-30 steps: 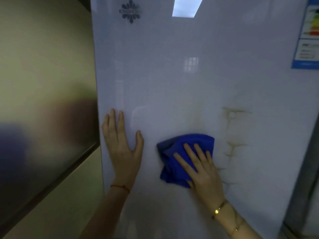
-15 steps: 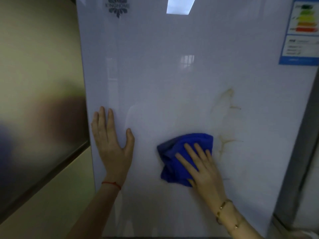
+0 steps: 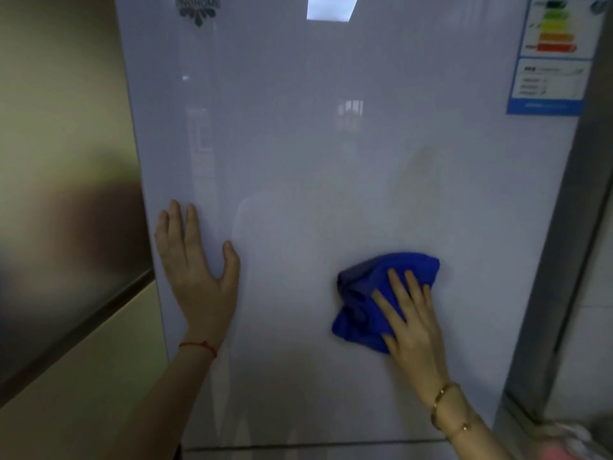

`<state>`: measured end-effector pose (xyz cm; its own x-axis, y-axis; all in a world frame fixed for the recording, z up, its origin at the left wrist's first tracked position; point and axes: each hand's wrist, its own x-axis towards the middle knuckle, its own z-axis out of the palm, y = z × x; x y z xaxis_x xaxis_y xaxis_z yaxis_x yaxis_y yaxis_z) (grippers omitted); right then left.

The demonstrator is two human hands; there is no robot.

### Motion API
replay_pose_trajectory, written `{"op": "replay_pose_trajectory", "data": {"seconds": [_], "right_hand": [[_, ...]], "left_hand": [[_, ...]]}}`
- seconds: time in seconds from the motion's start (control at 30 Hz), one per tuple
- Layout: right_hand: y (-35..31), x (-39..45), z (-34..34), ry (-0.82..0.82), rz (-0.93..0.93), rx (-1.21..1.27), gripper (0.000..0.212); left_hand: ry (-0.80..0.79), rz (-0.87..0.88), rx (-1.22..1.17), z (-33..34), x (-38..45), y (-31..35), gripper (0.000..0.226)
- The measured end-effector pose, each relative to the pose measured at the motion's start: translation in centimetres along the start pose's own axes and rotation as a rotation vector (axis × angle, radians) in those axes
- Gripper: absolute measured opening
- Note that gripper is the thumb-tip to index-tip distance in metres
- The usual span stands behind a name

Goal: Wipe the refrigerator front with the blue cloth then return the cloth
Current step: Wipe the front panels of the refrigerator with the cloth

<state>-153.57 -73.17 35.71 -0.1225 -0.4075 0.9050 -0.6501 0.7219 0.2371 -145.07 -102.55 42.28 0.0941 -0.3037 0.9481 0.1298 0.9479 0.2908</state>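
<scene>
Glossy white-lilac enamel fills most of the view: one refrigerator door (image 3: 331, 161), upright, reflecting one ceiling light at 12 o'clock. One beige wall panel (image 3: 59, 161) stands beside it at 9 o'clock, and the steel-grey side of the cabinet runs down at 3 o'clock. One energy label (image 3: 552, 54) with coloured bars sits at 1 o'clock, and one dark logo (image 3: 198, 9) at 11 o'clock. A faint yellowish smear (image 3: 423, 161) shows just right of centre, above the cloth; it is too dim to trace fully.

Two hands press on the door. The left hand (image 3: 195, 270), at 8 o'clock, lies flat with fingers together and thumb apart, holding nothing, a red thread at its wrist. The right hand (image 3: 409, 320), at 5 o'clock, has its fingers (image 3: 398, 287) spread over one bunched blue cloth (image 3: 361, 307), pinning it against the door rather than clenching it; two gold bracelets circle that wrist.

Most of the cloth lies toward 10 o'clock from the right palm, its long axis running from 7 to 1 o'clock. The smear sits toward 12 o'clock from it, so an upward stroke seems the likely call, and the right hand is clearly nearer.
</scene>
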Motion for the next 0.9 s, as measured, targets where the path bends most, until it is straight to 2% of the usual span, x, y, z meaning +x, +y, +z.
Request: {"op": "replay_pose_trajectory", "data": {"seconds": [0.07, 0.17, 0.23, 0.3, 0.37, 0.47, 0.57, 0.67, 0.7, 0.77, 0.9], "right_hand": [[1.6, 3.6, -1.4, 0.046, 0.018, -0.001, 0.061], [3.0, 13.6, -4.3, 0.224, 0.19, 0.084, 0.051], [2.8, 16.5, -4.9, 0.283, 0.221, 0.097, 0.047], [1.8, 13.8, -3.6, 0.238, 0.112, 0.101, 0.048], [0.4, 6.4, -1.1, 0.11, 0.033, 0.086, 0.052], [-0.7, -4.2, 1.1, -0.031, 0.081, 0.051, 0.058], [1.0, -3.5, 0.3, 0.069, 0.201, 0.084, 0.04], [2.6, 5.4, -2.5, 0.29, 0.44, 0.144, 0.044], [2.8, 7.5, -2.9, 0.326, 0.466, 0.153, 0.046], [2.1, 7.3, -2.3, 0.297, 0.328, 0.138, 0.05], [-0.1, -3.6, 1.3, -0.04, -0.097, -0.06, 0.085]], "left_hand": [[-0.003, -0.001, 0.006, 0.0, -0.1, 0.0, 0.06], [-0.001, 0.006, 0.009, 0.0, 0.0, 0.0, 0.06], [-0.006, 0.001, 0.006, 0.0, 0.0, 0.1, 0.059], [-0.006, 0.0, -0.002, -0.1, 0.0, 0.2, 0.059], [-0.01, -0.006, -0.005, -0.1, 0.0, 0.2, 0.059], [-0.008, -0.001, 0.001, -0.1, -0.1, 0.1, 0.059], [-0.008, -0.003, 0.004, -0.2, -0.1, 0.2, 0.059], [-0.006, -0.011, 0.004, -0.2, 0.0, 0.3, 0.058], [-0.008, -0.012, 0.001, -0.2, 0.0, 0.4, 0.058], [-0.008, 0.001, -0.007, -0.3, 0.0, 0.3, 0.058], [-0.004, 0.006, 0.003, -0.2, 0.0, 0.1, 0.059]]}}
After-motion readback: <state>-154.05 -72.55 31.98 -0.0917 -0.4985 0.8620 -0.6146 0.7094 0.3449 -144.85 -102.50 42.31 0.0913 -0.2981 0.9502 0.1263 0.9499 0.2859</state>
